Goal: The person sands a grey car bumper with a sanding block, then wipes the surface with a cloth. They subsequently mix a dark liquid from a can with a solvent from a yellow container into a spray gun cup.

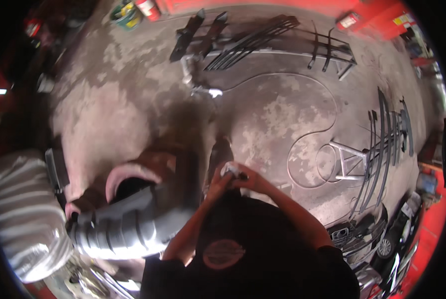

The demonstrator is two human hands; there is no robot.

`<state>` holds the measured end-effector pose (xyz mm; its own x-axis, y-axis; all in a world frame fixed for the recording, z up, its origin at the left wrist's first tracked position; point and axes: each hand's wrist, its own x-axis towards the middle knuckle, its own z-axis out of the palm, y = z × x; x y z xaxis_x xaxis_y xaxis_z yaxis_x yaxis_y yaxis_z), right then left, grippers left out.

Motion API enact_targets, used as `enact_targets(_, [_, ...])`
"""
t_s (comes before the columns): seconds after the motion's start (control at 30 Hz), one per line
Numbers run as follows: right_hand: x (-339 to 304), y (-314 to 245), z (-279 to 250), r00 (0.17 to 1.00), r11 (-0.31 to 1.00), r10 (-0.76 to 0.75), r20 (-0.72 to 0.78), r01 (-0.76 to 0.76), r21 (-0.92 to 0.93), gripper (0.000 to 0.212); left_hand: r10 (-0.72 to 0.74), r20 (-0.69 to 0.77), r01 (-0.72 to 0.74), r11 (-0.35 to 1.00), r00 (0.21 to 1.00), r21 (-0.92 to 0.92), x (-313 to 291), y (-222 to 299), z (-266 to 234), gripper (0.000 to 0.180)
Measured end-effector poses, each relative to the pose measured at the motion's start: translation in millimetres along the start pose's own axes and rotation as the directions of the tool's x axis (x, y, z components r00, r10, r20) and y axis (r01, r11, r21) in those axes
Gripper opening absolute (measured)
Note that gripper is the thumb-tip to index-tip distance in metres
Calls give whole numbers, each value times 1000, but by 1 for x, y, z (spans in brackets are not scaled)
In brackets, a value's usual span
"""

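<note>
Both hands meet in front of my body, fingers bent around a small whitish thing (229, 170) with a dark spot at its right side. Its kind is too small and blurred to tell. My left hand (217, 183) closes on it from the left. On the other side my right hand (253, 181) is also closed, its fingertips pressed to the same thing. Below the hands is my dark shirt (272, 239). A dark shoe or trouser leg (220, 152) shows just beyond them.
Ahead, a metal stand (277, 52) bears black slatted trim (253, 42). A spray gun (210, 92) trails a hose (335, 99) over the stained floor. Black strips (382, 144) lie on a rack at right. A ribbed dark panel (118, 224) and plastic-wrapped bundle (28, 214) stand left.
</note>
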<state>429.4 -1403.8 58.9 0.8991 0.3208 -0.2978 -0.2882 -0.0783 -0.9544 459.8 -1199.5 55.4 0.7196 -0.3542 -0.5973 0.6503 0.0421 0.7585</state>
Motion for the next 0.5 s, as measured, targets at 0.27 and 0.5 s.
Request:
enact_targets(0.27, [148,-16,-173,911,968,235,-339,-188,166,51,-169,230,211,962,958,-174,166,96,14,85])
enact_targets(0.5, [234,15,-388,684,955,151,-714,-287,-73,62,1,-169,101,799,986,593,233,41,-68,55])
